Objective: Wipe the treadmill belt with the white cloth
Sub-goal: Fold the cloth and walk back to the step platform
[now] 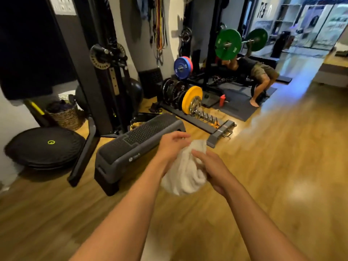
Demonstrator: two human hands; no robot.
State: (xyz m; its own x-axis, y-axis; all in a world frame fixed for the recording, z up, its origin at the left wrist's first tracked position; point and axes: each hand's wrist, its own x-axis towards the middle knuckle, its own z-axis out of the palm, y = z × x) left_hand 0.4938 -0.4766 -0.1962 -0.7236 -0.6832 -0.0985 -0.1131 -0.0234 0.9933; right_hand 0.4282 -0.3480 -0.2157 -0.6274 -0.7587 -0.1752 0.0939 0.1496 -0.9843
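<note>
The white cloth (185, 172) hangs bunched in mid-air at the centre of the frame, held between both hands above the wooden floor (273, 166). The left hand (172, 146) grips its upper edge with curled fingers. The right hand (212, 168) lies against its right side with fingers nearly straight, pressing on the fabric rather than clasping it, as far as this view shows. No treadmill belt appears anywhere in the frame. Left of centre is a grey aerobic step platform (135, 146), with a black balance dome (43, 146) at the far left. Weight plates on a floor rack (190, 98) sit above centre, and another person lies under a barbell with green plates (228, 44) in the upper right. The step in hand looks like readying the cloth, gathering or folding it into a pad, with the wiping itself not yet begun. The next move probably calls for turning to find the treadmill, then settling the cloth into one hand with a flat face outward, so it can be pressed down on the belt and drawn along it.
</note>
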